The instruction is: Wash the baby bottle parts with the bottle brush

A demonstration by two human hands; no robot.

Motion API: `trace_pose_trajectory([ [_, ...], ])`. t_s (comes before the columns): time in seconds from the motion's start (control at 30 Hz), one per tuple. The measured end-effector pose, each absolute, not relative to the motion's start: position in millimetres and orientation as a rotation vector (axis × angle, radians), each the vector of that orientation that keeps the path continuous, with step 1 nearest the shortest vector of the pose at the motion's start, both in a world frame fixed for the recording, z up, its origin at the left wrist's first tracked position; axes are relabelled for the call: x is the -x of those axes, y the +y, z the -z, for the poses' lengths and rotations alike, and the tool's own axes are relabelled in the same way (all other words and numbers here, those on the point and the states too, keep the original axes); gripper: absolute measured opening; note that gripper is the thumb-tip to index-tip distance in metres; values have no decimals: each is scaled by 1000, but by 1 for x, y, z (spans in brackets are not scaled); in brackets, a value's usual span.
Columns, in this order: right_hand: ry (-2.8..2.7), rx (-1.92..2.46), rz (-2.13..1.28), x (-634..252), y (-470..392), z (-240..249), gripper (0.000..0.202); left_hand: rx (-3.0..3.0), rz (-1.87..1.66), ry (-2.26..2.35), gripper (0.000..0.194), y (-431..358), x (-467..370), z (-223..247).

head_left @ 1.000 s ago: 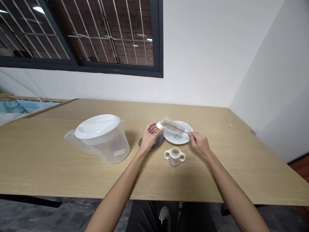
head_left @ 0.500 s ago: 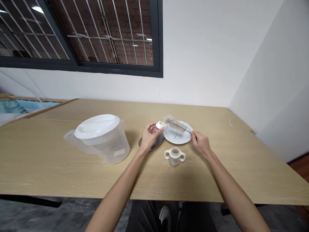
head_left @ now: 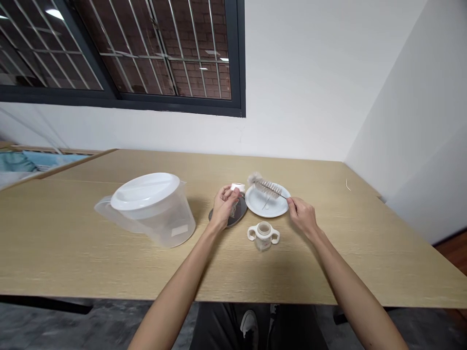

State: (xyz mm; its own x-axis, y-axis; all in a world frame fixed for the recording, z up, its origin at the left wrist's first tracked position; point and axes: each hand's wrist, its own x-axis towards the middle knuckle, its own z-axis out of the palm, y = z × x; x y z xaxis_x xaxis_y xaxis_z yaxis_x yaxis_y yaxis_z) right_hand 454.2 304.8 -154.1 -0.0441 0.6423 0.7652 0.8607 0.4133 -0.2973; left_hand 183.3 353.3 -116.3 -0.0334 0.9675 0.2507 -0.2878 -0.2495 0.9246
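Between the fingers of my left hand (head_left: 223, 206) is a small white bottle cap (head_left: 238, 186), held above a dark round tray (head_left: 239, 212). A bottle brush (head_left: 268, 186) with pale bristles is gripped by its thin wire handle in my right hand (head_left: 303, 214). Its bristle head points left, over a white plate (head_left: 268, 212), apart from the cap. On the plate lies a thin wire-like piece (head_left: 266, 206). Nearer to me, a small baby bottle (head_left: 263, 236) with two side handles stands upright, its mouth uncovered.
A large translucent pitcher (head_left: 160, 218) with a white lid stands on the left of the wooden table (head_left: 127, 272). A thin white strip (head_left: 348, 185) lies at the far right. Behind the table are a wall (head_left: 299, 97) and a barred window (head_left: 164, 53).
My left hand has turned the cap and drawn it slightly left, away from the brush tip. The right hand and brush stay almost where they were.
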Motion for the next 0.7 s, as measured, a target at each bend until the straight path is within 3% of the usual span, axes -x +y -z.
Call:
trace_pose_trajectory([
  [0.7, -1801, 1187, 288, -451, 301, 150, 28, -1099, -1435, 774, 62, 359, -183, 124],
])
